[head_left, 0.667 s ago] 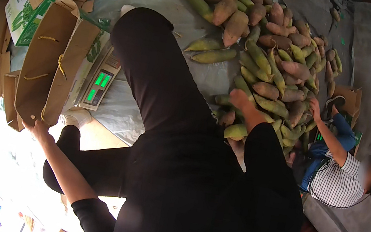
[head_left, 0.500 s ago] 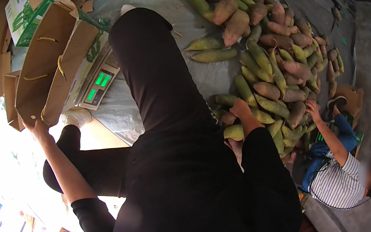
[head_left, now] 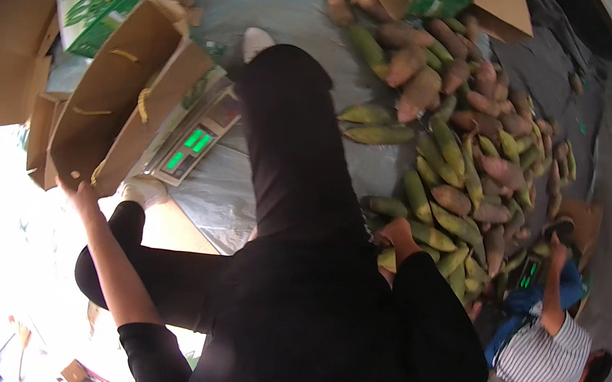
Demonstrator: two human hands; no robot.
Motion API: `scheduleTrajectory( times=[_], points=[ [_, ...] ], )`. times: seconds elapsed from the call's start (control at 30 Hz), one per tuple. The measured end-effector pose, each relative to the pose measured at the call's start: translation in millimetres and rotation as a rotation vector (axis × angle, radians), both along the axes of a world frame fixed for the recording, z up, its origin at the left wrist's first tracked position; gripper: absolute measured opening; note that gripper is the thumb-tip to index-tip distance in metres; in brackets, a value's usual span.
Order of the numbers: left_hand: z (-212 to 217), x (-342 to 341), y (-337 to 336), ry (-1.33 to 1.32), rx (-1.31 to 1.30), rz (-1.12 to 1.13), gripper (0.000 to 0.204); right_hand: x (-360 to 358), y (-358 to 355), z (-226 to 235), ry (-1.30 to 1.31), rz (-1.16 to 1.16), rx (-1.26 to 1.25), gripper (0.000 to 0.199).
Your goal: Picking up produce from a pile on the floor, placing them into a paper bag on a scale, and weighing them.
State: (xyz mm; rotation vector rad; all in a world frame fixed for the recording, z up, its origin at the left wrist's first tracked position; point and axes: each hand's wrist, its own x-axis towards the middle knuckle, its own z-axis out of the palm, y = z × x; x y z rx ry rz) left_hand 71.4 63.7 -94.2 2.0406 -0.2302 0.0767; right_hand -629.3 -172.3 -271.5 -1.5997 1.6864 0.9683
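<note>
Clutching the carton (head_left: pixel 113 85) by its lower edge with the left hand (head_left: pixel 82 199), fingers curled, right by the lit scale (head_left: pixel 177 168)! Over to the roots (head_left: pixel 482 169), heaped on the grey sheet (head_left: pixel 296 13), with the right hand (head_left: pixel 399 233) at their near edge, too obscured to tell whether holding any. Could tip the carton by tugging unevenly; could set roots rolling by pulling from underneath.

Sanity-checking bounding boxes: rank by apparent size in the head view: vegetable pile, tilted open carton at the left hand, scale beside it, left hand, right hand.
1. Vegetable pile
2. Open carton
3. Scale, visible part only; partly hidden
Left hand and right hand: both smaller, too alike to rank.
</note>
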Motion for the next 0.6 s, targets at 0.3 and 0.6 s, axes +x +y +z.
scheduleTrajectory(
  times=[0.3,0.6],
  points=[
    [41.6,-47.0,-27.8,0.076,0.031,0.045,0.059,61.5,-3.0,53.9,-0.072,-0.077,0.102,0.034],
    [38.9,-45.8,-41.6,0.062,0.153,0.09,0.071,-8.3,20.9,-68.2,-0.317,-0.269,0.021,0.032]
  ],
)
